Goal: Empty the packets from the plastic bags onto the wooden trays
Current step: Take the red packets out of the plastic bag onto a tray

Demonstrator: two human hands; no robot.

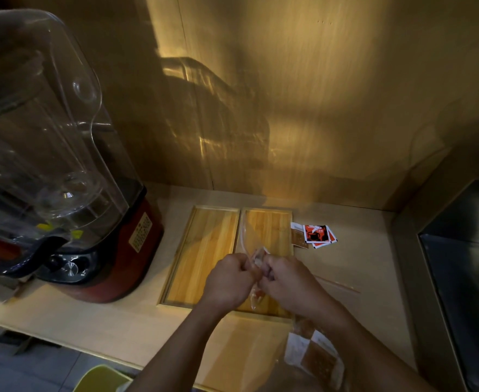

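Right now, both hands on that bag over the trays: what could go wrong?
1. The left hand and right hand pull at the clear plastic bag above the right-hand wooden tray; a sudden tear could scatter packets.
2. The red and brown loose packets already lie off the trays on the pale wooden counter.
3. The second bag of brown packets sits near the counter's front edge and might slide off.

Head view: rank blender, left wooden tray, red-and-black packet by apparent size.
1. blender, largest, though it is nearest the camera, which inflates it.
2. left wooden tray.
3. red-and-black packet, smallest by far.
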